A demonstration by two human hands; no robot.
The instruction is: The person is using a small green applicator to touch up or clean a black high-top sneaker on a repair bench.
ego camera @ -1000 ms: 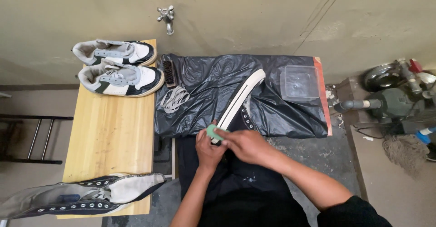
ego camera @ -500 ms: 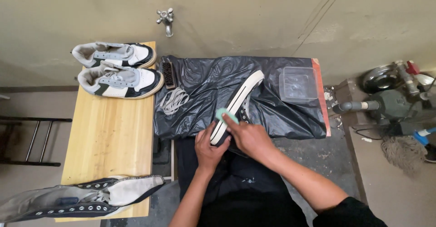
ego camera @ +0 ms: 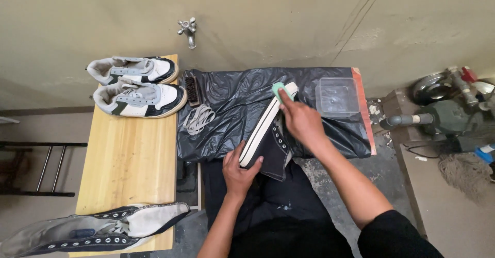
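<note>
Head view: black high-top sneaker (ego camera: pixel 268 134) lies on its side on the black plastic sheet (ego camera: pixel 227 98), white sole facing left. Left hand (ego camera: pixel 240 170) grips the heel end, fingers wrapped on the sole. Right hand (ego camera: pixel 301 121) pinches a small green sponge (ego camera: pixel 279 89) against the toe end of the sole. Left of the sneaker: loose grey laces (ego camera: pixel 198 117) and a dark brush (ego camera: pixel 192 90). Right of it, near the sheet's edge: clear plastic tub (ego camera: pixel 337 95). Farther left, on the wooden table (ego camera: pixel 129 175): two white low-top sneakers (ego camera: pixel 136 85).

Left hand (ego camera: pixel 239 170) curled shut in a grip, near the body; right hand (ego camera: pixel 301 119) stretched forward (fingertips pinched), forearm angled across.
</note>
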